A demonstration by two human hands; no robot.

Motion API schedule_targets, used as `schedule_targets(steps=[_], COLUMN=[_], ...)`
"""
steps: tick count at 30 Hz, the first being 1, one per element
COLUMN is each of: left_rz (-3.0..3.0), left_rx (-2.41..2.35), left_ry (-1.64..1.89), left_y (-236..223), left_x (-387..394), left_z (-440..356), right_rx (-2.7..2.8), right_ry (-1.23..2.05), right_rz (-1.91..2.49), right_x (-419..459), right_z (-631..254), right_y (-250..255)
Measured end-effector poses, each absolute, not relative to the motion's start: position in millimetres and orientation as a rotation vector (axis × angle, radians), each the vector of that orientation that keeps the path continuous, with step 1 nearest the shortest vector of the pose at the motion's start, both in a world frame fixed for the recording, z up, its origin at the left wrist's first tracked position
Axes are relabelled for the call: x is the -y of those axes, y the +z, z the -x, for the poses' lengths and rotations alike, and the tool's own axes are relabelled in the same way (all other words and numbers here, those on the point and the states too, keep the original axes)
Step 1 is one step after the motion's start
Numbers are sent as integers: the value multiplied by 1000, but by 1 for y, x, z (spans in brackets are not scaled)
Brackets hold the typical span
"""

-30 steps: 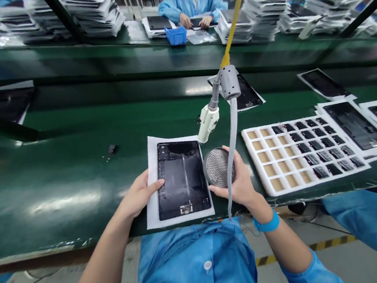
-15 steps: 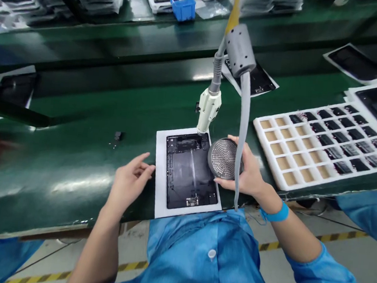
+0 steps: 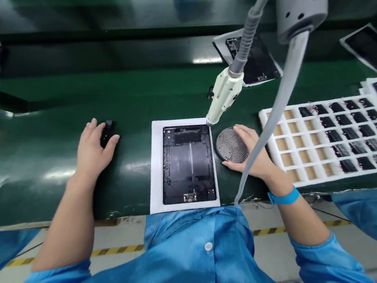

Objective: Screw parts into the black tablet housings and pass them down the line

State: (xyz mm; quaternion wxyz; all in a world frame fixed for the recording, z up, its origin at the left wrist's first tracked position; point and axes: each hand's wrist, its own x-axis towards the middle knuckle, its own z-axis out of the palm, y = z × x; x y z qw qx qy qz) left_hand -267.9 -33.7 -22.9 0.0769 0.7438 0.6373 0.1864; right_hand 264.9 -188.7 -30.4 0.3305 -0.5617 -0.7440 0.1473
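While the person stood at the green belt (image 3: 27, 188), the left hand (image 3: 92, 152) sat half open over a small black thing (image 3: 108, 133), and it was hard to tell if it had hold of it. The right hand (image 3: 252, 152) lay flat and open on a round metal mesh disc (image 3: 230, 144), not gripping it, just beside a black tablet back (image 3: 189, 166) on a white sheet (image 3: 154, 169). A push could slide the disc into the tablet. A white nozzle (image 3: 224, 102) hung at the tablet's top edge and could scratch it. Its grey hose (image 3: 274, 118) hung in the way, above the right hand. A white foam tray (image 3: 300, 181) of black pieces (image 3: 342, 138) lay to the right.
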Motion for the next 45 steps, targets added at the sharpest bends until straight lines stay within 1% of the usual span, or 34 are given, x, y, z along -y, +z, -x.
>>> schedule_targets(steps=[8, 15, 19, 24, 37, 45], left_rz=[-2283, -2293, -2293, -2279, -2229, -2216], left_rx=[-1880, -1885, -1875, -1878, -1883, -1876], left_ry=[651, 691, 692, 701, 690, 700], left_y=[-30, -34, -34, -33, -30, -31], left_x=[35, 35, 36, 38, 40, 40], left_z=[269, 270, 270, 269, 265, 267], right_rx=[2075, 2281, 2258, 2225, 2094, 2088], right_ry=[266, 315, 358, 403, 604, 540], right_rz=[1415, 1416, 1449, 1350, 1476, 1436], right_x=[196, 227, 226, 223, 226, 220], right_z=[-260, -277, -276, -270, -275, -280], right_y=[-22, 3, 5, 7, 9, 13])
